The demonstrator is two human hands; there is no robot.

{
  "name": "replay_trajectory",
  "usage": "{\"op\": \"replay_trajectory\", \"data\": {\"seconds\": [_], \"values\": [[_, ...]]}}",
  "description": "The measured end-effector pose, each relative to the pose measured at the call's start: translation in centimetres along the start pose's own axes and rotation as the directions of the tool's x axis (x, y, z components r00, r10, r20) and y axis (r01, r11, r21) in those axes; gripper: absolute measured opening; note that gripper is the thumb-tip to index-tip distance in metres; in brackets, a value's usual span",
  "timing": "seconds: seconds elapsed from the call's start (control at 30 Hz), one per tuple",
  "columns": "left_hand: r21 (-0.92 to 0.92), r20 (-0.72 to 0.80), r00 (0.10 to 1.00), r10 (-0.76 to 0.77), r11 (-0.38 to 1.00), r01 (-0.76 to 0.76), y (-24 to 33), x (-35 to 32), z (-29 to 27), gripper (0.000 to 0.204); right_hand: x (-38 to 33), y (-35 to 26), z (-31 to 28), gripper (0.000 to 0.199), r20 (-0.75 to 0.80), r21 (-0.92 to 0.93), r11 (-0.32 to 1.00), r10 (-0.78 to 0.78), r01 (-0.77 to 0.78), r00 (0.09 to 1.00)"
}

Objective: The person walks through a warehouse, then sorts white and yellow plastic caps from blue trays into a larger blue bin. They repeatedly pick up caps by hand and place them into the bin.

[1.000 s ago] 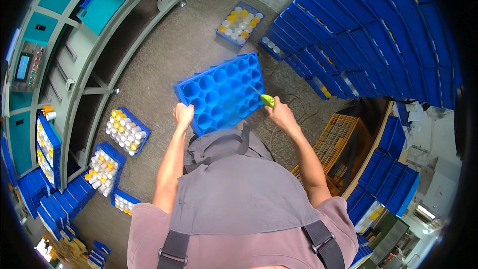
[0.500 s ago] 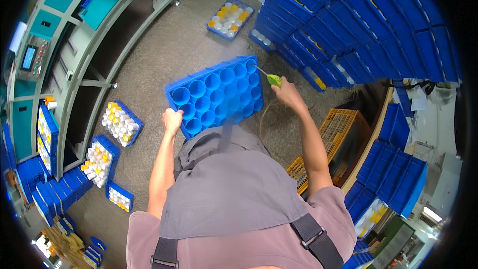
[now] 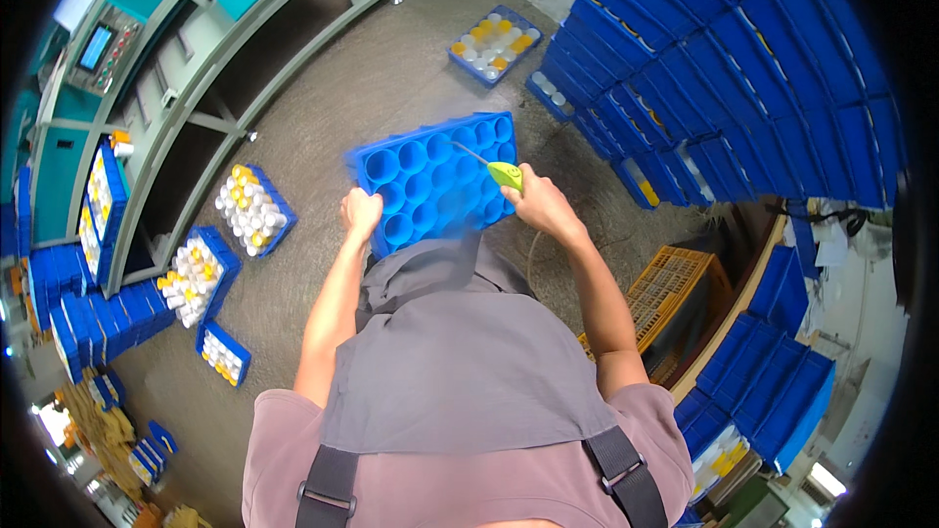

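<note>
A blue plastic tray (image 3: 411, 138) with rows of round cup-shaped pockets is tilted up in front of my apron. The fingers of my left hand (image 3: 361, 214) are closed on its left edge. In my right hand (image 3: 541, 200) is a green air blow gun (image 3: 505, 175), whose thin metal nozzle reaches over the pockets of the far row. I see nothing in the pockets that show. Part of the tray's near side is hidden by my apron.
Tall stacks of blue trays (image 3: 704, 68) rise at the right. Trays of white and yellow cylinders (image 3: 252, 210) sit on the floor at left and far ahead. A teal machine (image 3: 127, 68) curves along the left. A yellow crate (image 3: 670, 284) stands at right; a thin hose (image 3: 533, 259) lies nearby.
My right hand has moved the blow gun leftward across the tray, from its far right corner toward the middle of the far row. My left hand keeps its hold. The whole view has shifted.
</note>
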State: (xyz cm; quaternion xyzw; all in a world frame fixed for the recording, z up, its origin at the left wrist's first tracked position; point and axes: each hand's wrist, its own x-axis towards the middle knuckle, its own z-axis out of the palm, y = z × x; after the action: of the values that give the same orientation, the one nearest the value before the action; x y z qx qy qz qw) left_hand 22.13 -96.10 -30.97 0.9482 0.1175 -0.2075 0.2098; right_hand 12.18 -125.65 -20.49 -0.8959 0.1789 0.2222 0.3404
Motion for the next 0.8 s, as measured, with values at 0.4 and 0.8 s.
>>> {"op": "replay_trajectory", "data": {"seconds": [0.4, 0.8], "values": [[-0.039, -0.039, 0.999, -0.030, 0.999, 0.028, 1.3, -0.6, -0.1, 0.030, -1.1, -5.1, 2.8, 0.033, 0.050, -0.158, 0.970, -0.179, 0.185, 0.983], [-0.086, -0.037, 0.988, -0.151, 0.985, 0.147, -0.2, 1.7, 0.3, 0.033, -2.6, -0.9, 5.8, 0.036, 0.166, -0.247, 0.956, -0.121, 0.160, 0.979]]}}
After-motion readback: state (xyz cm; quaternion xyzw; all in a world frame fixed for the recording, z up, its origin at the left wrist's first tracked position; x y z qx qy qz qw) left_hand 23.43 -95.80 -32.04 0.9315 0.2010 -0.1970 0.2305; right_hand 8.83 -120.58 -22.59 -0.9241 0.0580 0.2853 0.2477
